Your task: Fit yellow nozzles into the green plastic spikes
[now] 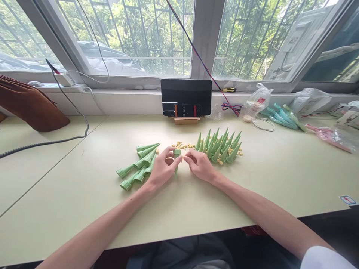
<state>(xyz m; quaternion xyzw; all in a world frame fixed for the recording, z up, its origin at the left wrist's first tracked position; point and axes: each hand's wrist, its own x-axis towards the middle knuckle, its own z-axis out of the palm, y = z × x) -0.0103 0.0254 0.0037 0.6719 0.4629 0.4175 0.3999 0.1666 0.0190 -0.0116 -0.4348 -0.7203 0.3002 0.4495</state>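
Observation:
My left hand is closed around a green plastic watering spike, its wide ribbed cap up and its tip down. Against the side of that spike, my right hand pinches a small yellow valve piece, partly hidden by the fingers. Several green spikes lie on their sides left of my left hand, open ends towards me. To the right, a cluster of green spikes stands tips up, with yellow pieces showing at their bases. Loose yellow valve pieces are scattered behind my hands.
A dark tablet leans at the back of the pale table, a phone showing a timer before it. Bagged items sit at the back right. On the left are a brown bag and a black cable.

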